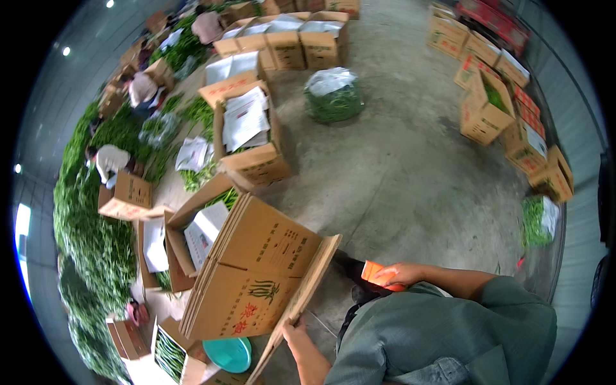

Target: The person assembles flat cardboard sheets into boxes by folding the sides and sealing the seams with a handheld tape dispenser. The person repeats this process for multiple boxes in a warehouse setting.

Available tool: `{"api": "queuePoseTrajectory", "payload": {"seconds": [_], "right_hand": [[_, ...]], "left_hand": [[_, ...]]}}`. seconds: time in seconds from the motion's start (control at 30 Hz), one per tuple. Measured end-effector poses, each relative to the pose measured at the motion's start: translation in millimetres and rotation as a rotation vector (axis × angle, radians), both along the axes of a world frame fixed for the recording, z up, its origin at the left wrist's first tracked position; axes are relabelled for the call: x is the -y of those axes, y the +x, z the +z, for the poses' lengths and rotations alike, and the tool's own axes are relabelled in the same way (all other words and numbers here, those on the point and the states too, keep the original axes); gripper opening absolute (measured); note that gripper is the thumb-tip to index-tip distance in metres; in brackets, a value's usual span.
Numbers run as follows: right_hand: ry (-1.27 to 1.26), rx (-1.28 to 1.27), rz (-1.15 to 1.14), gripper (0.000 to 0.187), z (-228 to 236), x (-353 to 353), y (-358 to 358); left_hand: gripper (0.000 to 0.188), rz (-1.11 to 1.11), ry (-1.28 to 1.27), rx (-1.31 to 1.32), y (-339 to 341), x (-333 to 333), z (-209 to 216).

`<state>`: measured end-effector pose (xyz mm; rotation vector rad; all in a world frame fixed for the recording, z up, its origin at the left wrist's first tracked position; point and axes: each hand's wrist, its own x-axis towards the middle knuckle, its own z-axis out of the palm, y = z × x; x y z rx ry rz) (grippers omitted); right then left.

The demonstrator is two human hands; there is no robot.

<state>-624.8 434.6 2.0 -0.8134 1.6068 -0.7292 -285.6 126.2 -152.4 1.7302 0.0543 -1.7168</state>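
In the head view, with twelve o'clock at the top, the left hand (295, 330) is closed around the edge of a leaning stack of flattened brown cardboard cartons (256, 289), which rises from it toward eleven o'clock; the gripped long edge runs from one to seven o'clock. The left hand is the nearer one: the right hand (404, 274), at two o'clock from it, is curled around a bright orange, boxy object (373, 272) by the body, apart from the cardboard. Behind the stack, at half past ten from the left hand, an open brown cardboard carton (178, 244) holds green vegetables under a white paper sheet (208, 224). Between eleven and twelve, farther off, a tall brown carton (256, 172) is topped with printed white papers (245, 119). Toward eight, a round turquoise basin (230, 355) sits partly behind the cardboard; beyond it, a small open carton (194, 371) holds long green pods (169, 354).
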Motion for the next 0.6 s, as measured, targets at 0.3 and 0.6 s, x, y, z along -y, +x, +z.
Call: {"api": "queuePoseTrajectory", "payload": {"seconds": [0.3,0.6], "right_hand": [[-0.082,-0.239,-0.37,0.049,30.3,-147.5,11.0],[-0.054,-0.396,-0.117,0.039,10.3,-331.8,-49.1]], "left_hand": [[0.044,-0.333,-0.043,-0.087,22.7,-135.1,43.7],[0.046,-0.542,-0.117,-0.245,-143.7,-290.5,115.2]]}}
